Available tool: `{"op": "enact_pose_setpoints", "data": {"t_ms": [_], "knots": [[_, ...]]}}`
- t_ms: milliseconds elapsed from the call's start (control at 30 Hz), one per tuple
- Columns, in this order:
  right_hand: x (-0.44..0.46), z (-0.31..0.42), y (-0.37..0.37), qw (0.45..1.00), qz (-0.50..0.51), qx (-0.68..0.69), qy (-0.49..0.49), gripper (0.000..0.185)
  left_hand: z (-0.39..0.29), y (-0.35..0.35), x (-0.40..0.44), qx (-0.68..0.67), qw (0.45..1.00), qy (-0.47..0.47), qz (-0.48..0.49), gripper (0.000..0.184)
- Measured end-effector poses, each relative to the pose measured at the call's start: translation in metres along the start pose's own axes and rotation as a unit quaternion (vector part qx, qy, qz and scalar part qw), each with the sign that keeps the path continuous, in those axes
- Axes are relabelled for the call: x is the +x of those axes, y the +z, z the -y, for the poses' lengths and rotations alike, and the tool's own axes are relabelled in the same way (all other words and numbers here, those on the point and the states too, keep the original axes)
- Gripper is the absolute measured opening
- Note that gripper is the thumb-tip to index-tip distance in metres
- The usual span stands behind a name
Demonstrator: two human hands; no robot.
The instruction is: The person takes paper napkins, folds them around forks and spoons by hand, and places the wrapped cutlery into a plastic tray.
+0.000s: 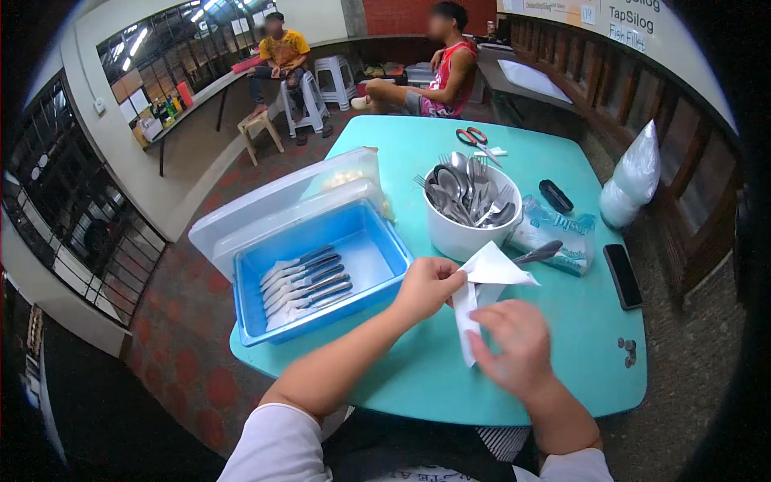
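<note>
My left hand pinches a white paper napkin between thumb and fingers, above the near part of the table. A metal utensil that looks like a spoon pokes out to the right from behind the napkin; its other end is hidden. Beside the napkin's lower part, my right hand is slightly blurred, thumb and fingers apart. To the left, a blue plastic bin holds several napkin-wrapped utensils in a row. A white tub full of spoons and forks stands beyond my hands.
On the turquoise table are scissors, a plastic napkin pack, a black object, a phone and coins. A clear lid leans behind the bin. Two people sit beyond the table.
</note>
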State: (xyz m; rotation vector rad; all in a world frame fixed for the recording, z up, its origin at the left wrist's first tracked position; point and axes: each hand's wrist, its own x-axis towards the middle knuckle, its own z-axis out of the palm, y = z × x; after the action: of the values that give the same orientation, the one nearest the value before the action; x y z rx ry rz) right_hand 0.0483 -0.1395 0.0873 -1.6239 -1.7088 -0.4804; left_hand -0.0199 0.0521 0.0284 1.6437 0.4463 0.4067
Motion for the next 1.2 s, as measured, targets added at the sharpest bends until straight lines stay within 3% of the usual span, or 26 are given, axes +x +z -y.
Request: {"op": "enact_pose_setpoints", "data": {"t_ms": [300, 700, 900, 1200], "knots": [[-0.002, -0.002, 0.029, 0.988, 0.082, -0.026, 0.129, 0.043, 0.010, 0.027, -0.006, -0.101, 0.991, 0.034, -0.077, 0.025], [-0.009, -0.017, 0.038, 0.990, 0.046, -0.083, 0.106, 0.029, 0.012, 0.031, -0.008, -0.144, 0.987, 0.009, -0.068, 0.025], [-0.013, -0.020, 0.035, 0.983, 0.073, -0.116, 0.120, 0.023, 0.009, 0.032, -0.011, -0.089, 0.993, 0.027, -0.070, 0.026], [-0.017, -0.033, 0.044, 0.985, 0.058, -0.145, 0.071, 0.020, 0.008, 0.031, -0.007, -0.139, 0.986, 0.009, -0.090, 0.025]]}}
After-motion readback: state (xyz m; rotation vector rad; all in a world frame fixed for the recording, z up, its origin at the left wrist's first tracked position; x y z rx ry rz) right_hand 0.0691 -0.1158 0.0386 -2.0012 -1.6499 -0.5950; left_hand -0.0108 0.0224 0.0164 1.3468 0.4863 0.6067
